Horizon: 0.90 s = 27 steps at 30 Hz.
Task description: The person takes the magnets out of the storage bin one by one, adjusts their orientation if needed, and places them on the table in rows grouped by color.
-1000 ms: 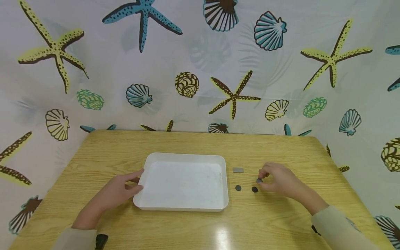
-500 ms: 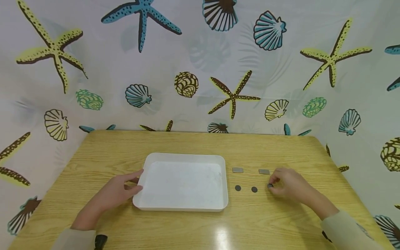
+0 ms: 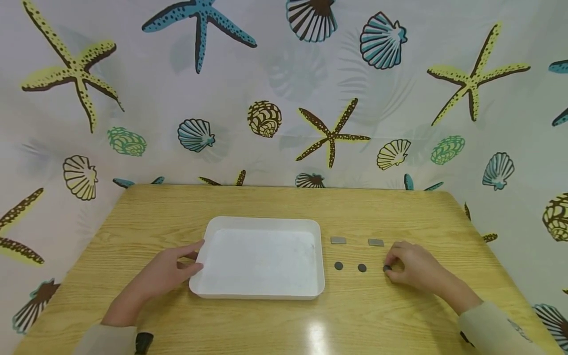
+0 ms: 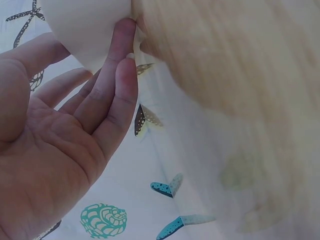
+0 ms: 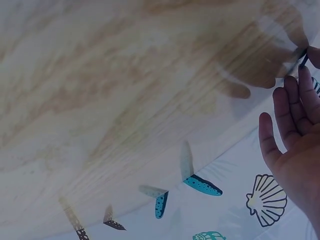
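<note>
A shallow white rectangular tray [image 3: 262,297] stands on the wooden table. My left hand [image 3: 161,276] rests against its left side, thumb and extended fingers touching the wall; the left wrist view has these fingers along the tray's edge. To the right of the tray, my right hand [image 3: 414,268] pinches a small dark round disc [image 3: 387,268] between thumb and fingertip at the tabletop. Seen from the right wrist, the disc [image 5: 303,59] is held edge-on, other fingers spread loosely. Two more dark discs [image 3: 338,266] lie in a row to its left.
Behind the discs lie two small grey rectangular pieces [image 3: 338,240], one near the tray and one near my right hand. A white curtain [image 3: 275,64] printed with starfish and shells surrounds the wooden table [image 3: 230,320] at its back and sides.
My right hand has moved right and slightly nearer with the pinched disc, uncovering the second grey rectangular piece. My left hand and the tray have stayed in place.
</note>
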Each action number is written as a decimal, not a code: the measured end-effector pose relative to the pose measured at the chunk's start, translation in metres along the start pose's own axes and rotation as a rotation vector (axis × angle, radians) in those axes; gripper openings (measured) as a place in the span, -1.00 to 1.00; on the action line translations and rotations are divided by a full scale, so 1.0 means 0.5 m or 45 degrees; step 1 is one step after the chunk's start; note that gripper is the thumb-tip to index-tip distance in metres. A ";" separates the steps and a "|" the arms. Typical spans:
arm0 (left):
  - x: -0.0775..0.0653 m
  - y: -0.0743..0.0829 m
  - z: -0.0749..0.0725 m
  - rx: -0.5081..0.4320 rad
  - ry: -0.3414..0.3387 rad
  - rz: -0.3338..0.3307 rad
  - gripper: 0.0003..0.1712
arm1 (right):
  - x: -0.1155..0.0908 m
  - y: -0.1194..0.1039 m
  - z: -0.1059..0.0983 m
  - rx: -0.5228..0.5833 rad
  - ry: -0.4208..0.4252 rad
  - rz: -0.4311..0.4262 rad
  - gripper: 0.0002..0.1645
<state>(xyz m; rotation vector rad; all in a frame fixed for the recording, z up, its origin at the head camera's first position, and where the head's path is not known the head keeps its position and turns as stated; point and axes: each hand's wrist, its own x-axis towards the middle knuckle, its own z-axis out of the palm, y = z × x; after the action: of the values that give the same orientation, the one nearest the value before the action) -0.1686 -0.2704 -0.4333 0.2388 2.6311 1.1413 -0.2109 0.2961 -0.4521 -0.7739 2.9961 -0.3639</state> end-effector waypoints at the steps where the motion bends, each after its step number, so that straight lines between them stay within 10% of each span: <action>1: 0.000 0.000 0.000 0.005 0.002 0.000 -0.25 | 0.000 0.000 0.000 0.000 0.002 0.001 -0.86; 27: 0.006 0.015 -0.015 0.161 0.141 0.013 -0.15 | 0.004 -0.005 -0.027 0.116 -0.046 0.071 -0.79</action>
<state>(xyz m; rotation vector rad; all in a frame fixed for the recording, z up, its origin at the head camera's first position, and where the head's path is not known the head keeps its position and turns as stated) -0.1732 -0.2698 -0.4233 0.2199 2.8066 1.0203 -0.2126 0.2957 -0.4385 -0.6808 2.9368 -0.4756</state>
